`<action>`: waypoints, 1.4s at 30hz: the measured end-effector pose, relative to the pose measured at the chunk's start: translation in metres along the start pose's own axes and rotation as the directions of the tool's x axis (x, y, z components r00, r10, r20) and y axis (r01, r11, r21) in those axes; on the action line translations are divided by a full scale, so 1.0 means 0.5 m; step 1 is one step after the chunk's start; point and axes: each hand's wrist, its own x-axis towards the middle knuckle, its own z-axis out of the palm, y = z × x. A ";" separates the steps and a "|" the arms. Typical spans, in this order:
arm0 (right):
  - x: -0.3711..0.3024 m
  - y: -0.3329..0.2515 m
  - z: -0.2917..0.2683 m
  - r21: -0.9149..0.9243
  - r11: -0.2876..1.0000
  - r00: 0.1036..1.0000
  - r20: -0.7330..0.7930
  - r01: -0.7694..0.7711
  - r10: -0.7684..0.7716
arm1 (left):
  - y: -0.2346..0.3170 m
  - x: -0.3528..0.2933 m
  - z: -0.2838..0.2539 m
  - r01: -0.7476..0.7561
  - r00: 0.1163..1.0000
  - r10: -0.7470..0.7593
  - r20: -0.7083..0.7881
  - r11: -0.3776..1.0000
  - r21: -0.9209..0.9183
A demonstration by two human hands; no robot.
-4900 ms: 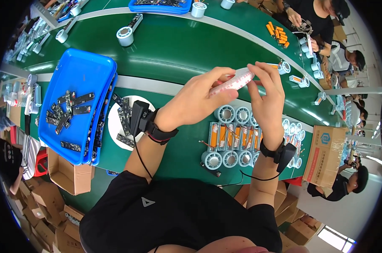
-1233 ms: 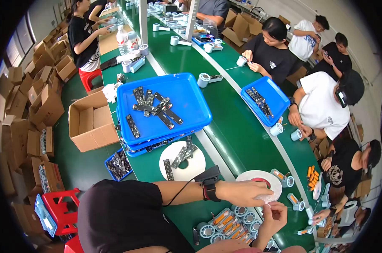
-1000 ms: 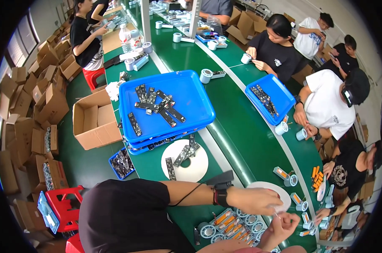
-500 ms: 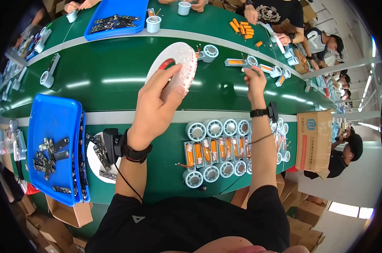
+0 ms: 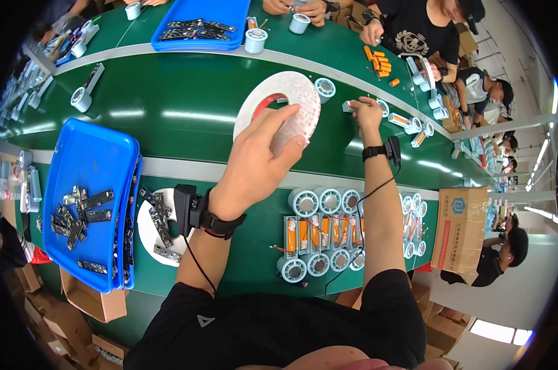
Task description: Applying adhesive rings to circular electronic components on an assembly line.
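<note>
Left hand (image 5: pixel 257 157): grip clasped tape roll (image 5: pixel 302 95), apparently leaving its edge clear | roll: tilted over green belt (image 5: pixel 168 92) | right hand (image 5: pixel 368 114): fingertips bunched, whether pinching anything I couldn't tell | battery units (image 5: pixel 325 233): rowed on worktop (image 5: pixel 254 259), perhaps for easy reach

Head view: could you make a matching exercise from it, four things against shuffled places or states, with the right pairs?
1. White roll
2. Loose orange cylinders
3. Cardboard box with blue emblem
4. White disc

A. Right of the right forearm
B. Held in the left hand
C. Bearing dark boards
D. Beyond the middle green strip

Pairs: 1-B; 2-D; 3-A; 4-C
</note>
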 end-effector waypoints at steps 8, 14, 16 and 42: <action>0.030 0.024 0.026 -0.023 0.997 0.995 0.072 0.075 -0.073 | -0.009 0.003 0.001 -0.074 0.995 0.076 -0.059 0.997 0.030; 0.011 0.009 0.033 -0.629 0.695 0.922 0.099 0.349 -0.373 | 0.003 -0.007 0.000 -0.011 1.000 0.010 -0.010 1.000 -0.016; -0.007 -0.014 0.031 -0.671 0.670 0.926 0.065 0.317 -0.373 | 0.005 -0.007 0.003 -0.015 1.000 0.016 -0.021 1.000 0.012; -0.517 -0.214 -0.080 0.021 0.625 0.600 0.256 0.780 -0.758 | 0.016 -0.012 0.043 -0.109 0.961 0.112 0.253 0.994 -0.027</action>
